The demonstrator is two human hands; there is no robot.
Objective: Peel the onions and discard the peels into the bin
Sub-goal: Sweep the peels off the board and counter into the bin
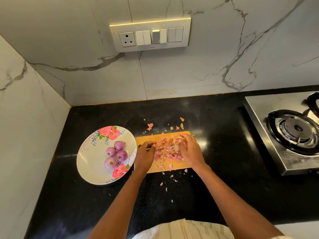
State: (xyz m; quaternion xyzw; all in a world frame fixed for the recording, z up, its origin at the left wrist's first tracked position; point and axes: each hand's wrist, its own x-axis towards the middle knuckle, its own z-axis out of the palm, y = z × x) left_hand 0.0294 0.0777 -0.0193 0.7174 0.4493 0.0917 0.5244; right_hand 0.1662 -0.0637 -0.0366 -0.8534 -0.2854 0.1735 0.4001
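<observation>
Gathering peels point(168, 149) on board point(179, 167): left hand point(144, 156), right hand point(190, 150) curled round heap; papery, light, crumbly, so scoop from both sides

Illumination was moderate and warm, coming from above and ahead. The polished black surface point(215, 128) showed soft glare patches, the brightest just right of the cutting board point(146, 140). The switch panel point(150, 34) carried a bright strip along its top edge. The marble wall point(224, 66) was evenly lit. Wide-angle distortion bowed wall joints and the stove point(284, 135) at the edges. Focus was slightly soft throughout; peel scraps point(166, 149) lacked fine detail.
</observation>
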